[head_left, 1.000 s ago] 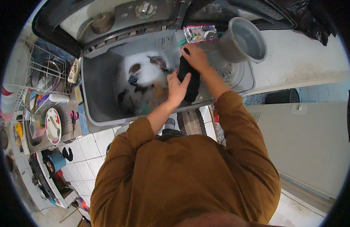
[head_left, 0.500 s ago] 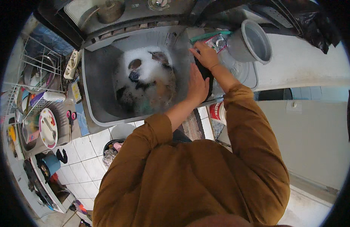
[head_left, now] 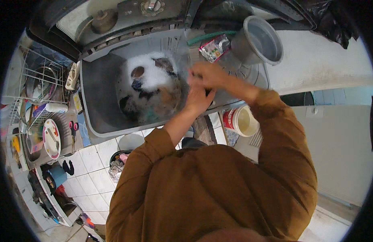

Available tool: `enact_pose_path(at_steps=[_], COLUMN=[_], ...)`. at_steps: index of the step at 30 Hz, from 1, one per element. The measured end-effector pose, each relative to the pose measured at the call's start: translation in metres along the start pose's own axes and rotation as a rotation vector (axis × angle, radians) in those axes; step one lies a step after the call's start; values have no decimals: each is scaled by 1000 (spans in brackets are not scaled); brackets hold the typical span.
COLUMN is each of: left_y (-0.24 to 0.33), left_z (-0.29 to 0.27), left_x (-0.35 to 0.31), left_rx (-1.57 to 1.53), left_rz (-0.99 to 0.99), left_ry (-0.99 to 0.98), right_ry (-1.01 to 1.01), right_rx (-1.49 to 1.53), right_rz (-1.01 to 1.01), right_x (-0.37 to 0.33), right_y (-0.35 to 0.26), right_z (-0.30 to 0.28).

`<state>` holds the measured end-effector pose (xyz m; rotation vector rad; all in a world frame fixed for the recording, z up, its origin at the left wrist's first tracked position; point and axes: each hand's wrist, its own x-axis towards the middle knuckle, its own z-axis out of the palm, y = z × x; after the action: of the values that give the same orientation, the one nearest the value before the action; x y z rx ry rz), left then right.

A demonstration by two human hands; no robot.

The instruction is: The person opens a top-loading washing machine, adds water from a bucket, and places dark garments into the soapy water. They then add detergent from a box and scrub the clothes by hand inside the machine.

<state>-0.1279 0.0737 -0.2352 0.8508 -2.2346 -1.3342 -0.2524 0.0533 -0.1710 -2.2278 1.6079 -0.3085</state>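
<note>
Both my hands meet above the right edge of a grey washing tub (head_left: pixel 98 94). My left hand (head_left: pixel 199 99) is closed, with a dark scrap of the black cloth (head_left: pixel 207 92) showing by its thumb. Over its fingertips lies my right hand (head_left: pixel 210 76), fingers curled and somewhat smeared by motion. Most of the cloth is hidden in the hands. Foamy water (head_left: pixel 154 78) fills the round well of the tub, with brown, black and greenish laundry (head_left: pixel 168 97) partly under the surface.
A grey bucket (head_left: pixel 255 50) and a shiny packet (head_left: pixel 214 48) stand on the machine's right side. A white pail (head_left: pixel 245 121) is below. At left are a wire dish rack (head_left: pixel 41 80), a plate (head_left: pixel 52 138) and scissors (head_left: pixel 73 128). An open lid stands behind the tub.
My hands have come together from either side of the black cloth, which lay spread along the tub's right edge and is now mostly out of sight. The view has shifted slightly.
</note>
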Motion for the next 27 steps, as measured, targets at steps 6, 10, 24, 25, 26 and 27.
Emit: enact_pose_path(at_steps=[6, 10, 24, 25, 26, 27], left_y=[10, 4, 12, 0, -9, -18], left_z=[4, 10, -8, 0, 7, 14], left_x=[0, -6, -5, -5, -5, -4], left_rx=[-31, -92, -18, 238, 500, 478], left_rz=[-18, -99, -240, -66, 109, 91], left_ry=[178, 181, -179, -99, -17, 40], right_ry=[33, 328, 147, 101, 56, -80], right_rx=[-339, -88, -225, -244, -266, -392], right_rz=[31, 23, -501, -429, -357, -273], right_x=[53, 53, -2, -7, -12, 2], right_y=[38, 54, 25, 20, 11, 10], right_z=[2, 6, 16, 19, 18, 11])
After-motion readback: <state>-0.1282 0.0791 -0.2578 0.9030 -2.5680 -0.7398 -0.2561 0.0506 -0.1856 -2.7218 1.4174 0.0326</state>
